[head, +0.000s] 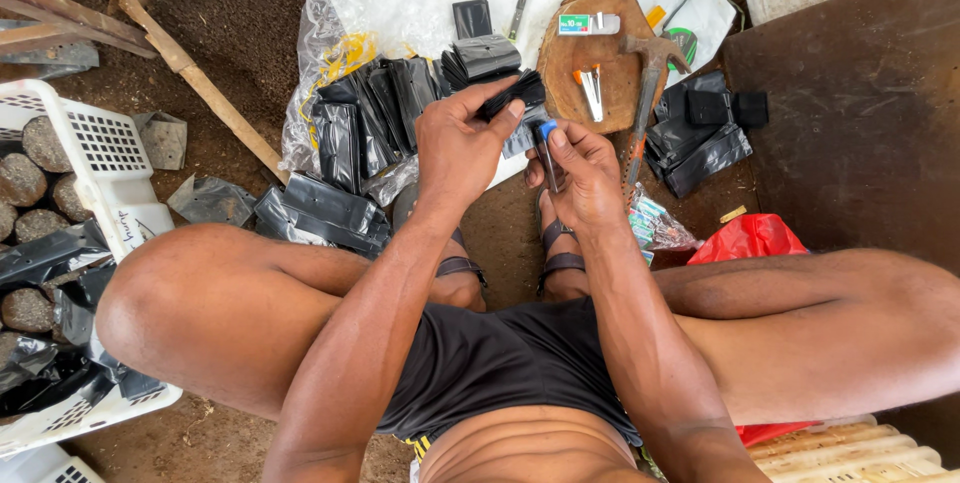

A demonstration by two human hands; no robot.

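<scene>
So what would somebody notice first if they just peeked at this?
Probably the two hands in the middle: the left hand pinches a folded black plastic bag, and the right hand holds a small blue-tipped tool. Behind them, a hammer leans across a round wooden block, and more black bags lie piled on clear sheeting.

Glossy black on the folded bag stack at centre frame. Blue tip, dark body on the small tool just right of it. More shiny black across the loose bags left of centre. Warm brown on the wooden board, upper centre. Bright red for the plastic bag, right of centre. White lattice on the crate, far left. Black shorts, lower centre.
</scene>
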